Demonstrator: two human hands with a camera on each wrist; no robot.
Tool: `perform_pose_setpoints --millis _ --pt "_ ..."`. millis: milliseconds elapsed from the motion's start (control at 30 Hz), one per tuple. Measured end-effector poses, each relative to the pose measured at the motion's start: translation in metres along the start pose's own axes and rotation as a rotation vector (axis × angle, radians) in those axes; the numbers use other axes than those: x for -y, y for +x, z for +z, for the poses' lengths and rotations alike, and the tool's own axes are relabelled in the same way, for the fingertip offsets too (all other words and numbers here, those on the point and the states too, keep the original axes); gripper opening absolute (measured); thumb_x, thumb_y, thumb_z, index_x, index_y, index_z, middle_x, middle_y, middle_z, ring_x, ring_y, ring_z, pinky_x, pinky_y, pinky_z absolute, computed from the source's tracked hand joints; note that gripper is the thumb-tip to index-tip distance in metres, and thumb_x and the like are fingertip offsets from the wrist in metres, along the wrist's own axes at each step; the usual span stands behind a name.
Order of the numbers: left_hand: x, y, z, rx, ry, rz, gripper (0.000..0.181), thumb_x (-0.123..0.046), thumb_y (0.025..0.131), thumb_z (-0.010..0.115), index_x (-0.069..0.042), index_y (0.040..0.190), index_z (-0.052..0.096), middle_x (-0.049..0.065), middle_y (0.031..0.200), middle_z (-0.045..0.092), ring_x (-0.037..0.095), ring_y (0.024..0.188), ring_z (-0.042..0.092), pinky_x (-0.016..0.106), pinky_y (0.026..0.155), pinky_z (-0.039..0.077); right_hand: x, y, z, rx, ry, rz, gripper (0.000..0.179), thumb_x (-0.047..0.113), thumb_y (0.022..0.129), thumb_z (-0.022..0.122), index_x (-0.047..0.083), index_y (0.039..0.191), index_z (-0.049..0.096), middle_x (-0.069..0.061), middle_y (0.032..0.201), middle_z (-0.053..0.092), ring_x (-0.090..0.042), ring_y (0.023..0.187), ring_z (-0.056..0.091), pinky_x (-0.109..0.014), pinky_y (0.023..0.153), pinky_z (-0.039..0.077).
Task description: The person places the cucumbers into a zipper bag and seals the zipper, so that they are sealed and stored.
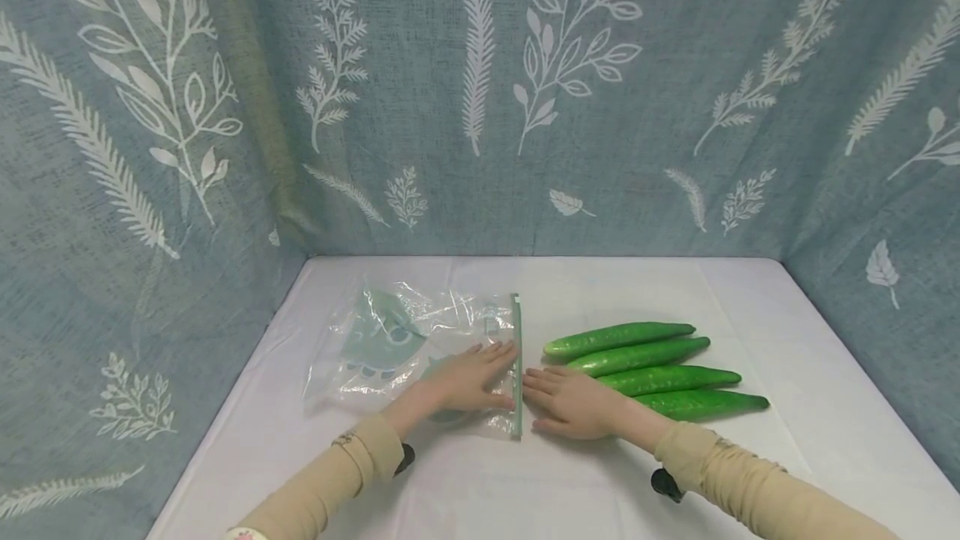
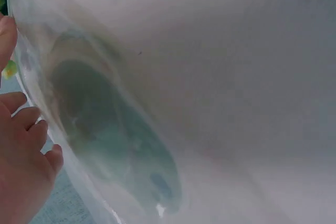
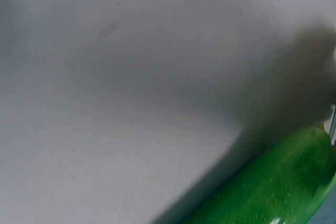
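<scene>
A clear zip bag (image 1: 450, 315) with a green zip strip along its right edge lies flat on the white table, pale blue-green printed shapes on it. My left hand (image 1: 472, 380) rests on the bag near the strip, fingers extended; the left wrist view shows the fingers (image 2: 31, 124) over the film. Just right of the strip, my right hand (image 1: 573, 402) lies palm down with its fingers straight, the fingertips right at the strip. Several green cucumbers (image 1: 637, 358) lie side by side behind and to the right of that hand; one cucumber (image 3: 268, 182) fills the corner of the right wrist view.
The white-covered table (image 1: 750, 290) ends in front of a blue-grey curtain (image 1: 420, 107) with white leaf prints, which also hangs along the left and right sides. Dark wrist devices (image 1: 666, 483) sit under both sleeves.
</scene>
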State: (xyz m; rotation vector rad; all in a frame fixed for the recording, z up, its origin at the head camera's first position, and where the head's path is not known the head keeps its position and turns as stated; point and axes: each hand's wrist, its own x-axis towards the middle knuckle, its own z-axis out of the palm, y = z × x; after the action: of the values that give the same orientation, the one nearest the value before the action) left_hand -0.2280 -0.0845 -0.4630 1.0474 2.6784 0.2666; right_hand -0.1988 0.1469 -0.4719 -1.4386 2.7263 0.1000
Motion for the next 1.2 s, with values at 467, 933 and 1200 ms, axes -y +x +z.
perform_pose_setpoints --millis 467,933,1200 --pt "0.003 0.006 0.015 -0.069 -0.103 0.003 0.083 -0.053 0.082 0.064 -0.009 0.146 0.035 0.009 0.154 0.032 0.028 0.14 0.035 0.045 0.114 0.029 0.004 0.006 0.003 0.086 0.098 0.043 0.051 0.032 0.099 0.038 0.008 0.145 0.037 -0.009 0.152 0.035 -0.023 0.141 0.033 -0.038 0.117 0.025" --pt "0.007 0.006 0.01 -0.209 -0.242 0.033 0.059 -0.036 0.075 0.075 -0.01 0.126 0.061 0.006 0.131 0.06 0.027 0.116 0.06 0.04 0.097 0.048 0.007 0.012 -0.012 0.122 0.08 0.034 0.051 0.027 0.096 0.043 0.006 0.143 0.04 -0.007 0.15 0.04 -0.023 0.138 0.038 -0.035 0.115 0.029" --pt "0.012 0.004 0.006 -0.281 -0.399 0.008 0.051 -0.03 0.076 0.076 -0.007 0.121 0.064 0.008 0.121 0.066 0.026 0.111 0.063 0.04 0.095 0.05 0.005 0.016 -0.012 0.129 0.076 0.036 0.05 0.026 0.097 0.043 0.008 0.143 0.04 -0.005 0.15 0.04 -0.022 0.137 0.04 -0.036 0.114 0.031"
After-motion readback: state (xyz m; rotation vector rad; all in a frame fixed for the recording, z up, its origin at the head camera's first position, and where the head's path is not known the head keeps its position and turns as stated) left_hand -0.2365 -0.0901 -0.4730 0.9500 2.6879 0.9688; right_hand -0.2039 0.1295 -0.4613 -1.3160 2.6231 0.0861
